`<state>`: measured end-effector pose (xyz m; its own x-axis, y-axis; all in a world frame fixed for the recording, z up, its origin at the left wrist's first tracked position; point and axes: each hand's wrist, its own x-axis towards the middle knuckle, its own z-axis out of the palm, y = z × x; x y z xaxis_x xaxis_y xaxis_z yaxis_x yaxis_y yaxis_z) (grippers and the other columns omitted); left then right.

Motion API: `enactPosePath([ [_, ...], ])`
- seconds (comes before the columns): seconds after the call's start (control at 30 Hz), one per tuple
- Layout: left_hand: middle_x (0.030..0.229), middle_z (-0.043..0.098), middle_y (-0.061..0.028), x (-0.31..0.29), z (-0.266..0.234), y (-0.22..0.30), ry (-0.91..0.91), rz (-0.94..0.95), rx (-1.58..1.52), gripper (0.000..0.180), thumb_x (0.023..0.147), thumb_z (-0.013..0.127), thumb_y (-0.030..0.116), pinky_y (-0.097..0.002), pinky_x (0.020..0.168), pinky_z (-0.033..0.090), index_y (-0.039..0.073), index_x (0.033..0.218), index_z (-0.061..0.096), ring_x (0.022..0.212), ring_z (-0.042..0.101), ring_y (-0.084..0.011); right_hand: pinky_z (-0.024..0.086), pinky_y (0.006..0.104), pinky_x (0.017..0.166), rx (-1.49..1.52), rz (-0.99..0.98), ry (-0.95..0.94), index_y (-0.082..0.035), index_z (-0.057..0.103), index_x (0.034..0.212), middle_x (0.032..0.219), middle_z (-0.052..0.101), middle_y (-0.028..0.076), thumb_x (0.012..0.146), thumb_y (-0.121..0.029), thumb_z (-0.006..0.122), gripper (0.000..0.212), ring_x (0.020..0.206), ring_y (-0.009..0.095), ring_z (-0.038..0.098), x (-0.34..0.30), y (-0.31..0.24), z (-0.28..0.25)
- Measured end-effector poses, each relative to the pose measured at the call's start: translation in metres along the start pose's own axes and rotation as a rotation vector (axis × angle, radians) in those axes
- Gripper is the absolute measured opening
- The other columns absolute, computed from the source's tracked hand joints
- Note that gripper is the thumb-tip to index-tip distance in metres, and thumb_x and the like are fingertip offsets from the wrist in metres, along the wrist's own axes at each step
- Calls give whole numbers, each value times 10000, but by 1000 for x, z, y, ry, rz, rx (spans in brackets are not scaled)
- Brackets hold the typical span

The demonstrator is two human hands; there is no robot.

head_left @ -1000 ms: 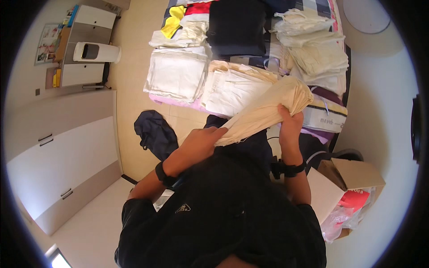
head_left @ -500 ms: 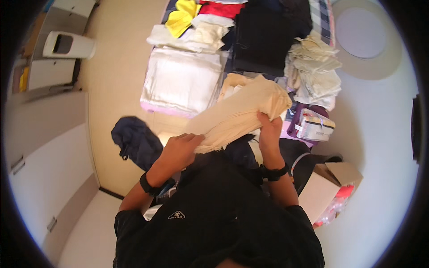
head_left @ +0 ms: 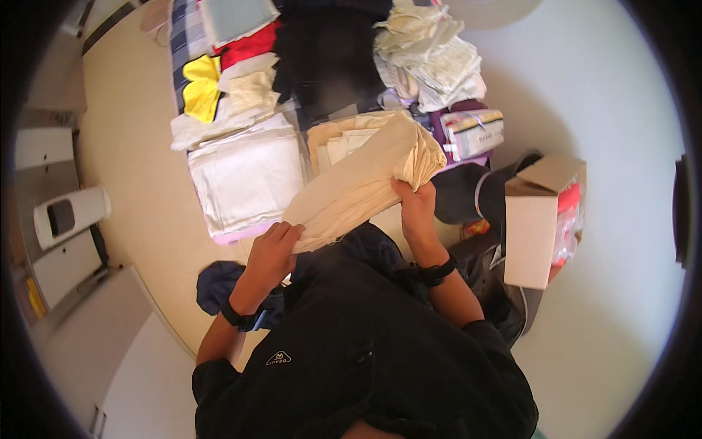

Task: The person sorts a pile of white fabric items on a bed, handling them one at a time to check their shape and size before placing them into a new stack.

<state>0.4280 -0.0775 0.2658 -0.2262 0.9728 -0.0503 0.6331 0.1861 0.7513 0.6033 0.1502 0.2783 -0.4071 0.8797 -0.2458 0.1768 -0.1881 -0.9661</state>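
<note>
A long folded bundle of cream cloth (head_left: 362, 183) is held up in front of me, slanting from lower left to upper right. My left hand (head_left: 276, 251) pinches its lower left end, thumb and fingers closed on the layers. Its other end sits in the grip of my right hand (head_left: 417, 208), thumb over the bunched folds. Just beyond it lies a stack of cream cloths (head_left: 329, 135), partly hidden by the bundle. To the left of that stack is a pile of folded white cloth (head_left: 248, 179).
Farther off are yellow cloth (head_left: 202, 88), red cloth (head_left: 248, 45), black cloth (head_left: 329, 66) and a heap of off-white cloths (head_left: 431, 58). A packaged bundle (head_left: 474, 134) lies at right, beside an open cardboard box (head_left: 530, 234). A dark blue bag (head_left: 218, 287) is at lower left.
The view has swung, so the white pile, yellow cloth and heap now appear farther left. Both hands keep hold of the cream cloth bundle, which has shifted slightly left in view.
</note>
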Motion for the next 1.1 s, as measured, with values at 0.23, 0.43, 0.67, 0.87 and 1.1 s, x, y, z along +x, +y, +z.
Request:
enactPosePath([
  [0.23, 870, 550, -101, 43, 10, 10, -144, 199, 35, 400, 649, 627, -24, -388, 667, 497, 28, 1044, 582, 857, 574, -295, 493, 272, 735, 113, 234, 254, 5, 605, 1093, 987, 644, 33, 853, -27, 594, 242, 855, 134, 620, -19, 29, -58],
  [0.43, 823, 538, -70, 76, 40, 40, -219, 285, 112, 364, 655, 634, 0, -366, 618, 490, 60, 1012, 606, 822, 576, -254, 502, 275, 725, 177, 277, 368, -10, 604, 1100, 992, 646, 35, 856, -47, 599, 247, 852, 142, 628, -26, 28, -106],
  [0.67, 833, 549, -62, 130, 99, 96, -242, 356, 162, 394, 647, 656, 14, -368, 604, 485, 78, 1033, 611, 817, 576, -257, 501, 287, 744, 244, 255, 451, -12, 591, 1123, 1015, 639, 39, 851, -47, 598, 274, 893, 150, 624, -2, 37, -196],
  [0.87, 823, 556, -52, 214, 159, 166, -185, 380, 263, 356, 661, 632, 12, -359, 575, 485, 76, 1010, 615, 787, 568, -246, 503, 301, 804, 378, 212, 342, 6, 559, 1173, 1071, 622, 57, 854, -35, 588, 323, 938, 171, 619, 69, 53, -303],
  [1.1, 896, 584, -46, 335, 220, 279, -35, 432, 461, 435, 654, 623, -3, -338, 622, 499, 78, 1081, 618, 812, 569, -244, 478, 348, 923, 721, -2, 247, 74, 544, 1193, 1134, 632, 138, 845, 13, 556, 354, 1047, 237, 615, 191, 20, -428],
])
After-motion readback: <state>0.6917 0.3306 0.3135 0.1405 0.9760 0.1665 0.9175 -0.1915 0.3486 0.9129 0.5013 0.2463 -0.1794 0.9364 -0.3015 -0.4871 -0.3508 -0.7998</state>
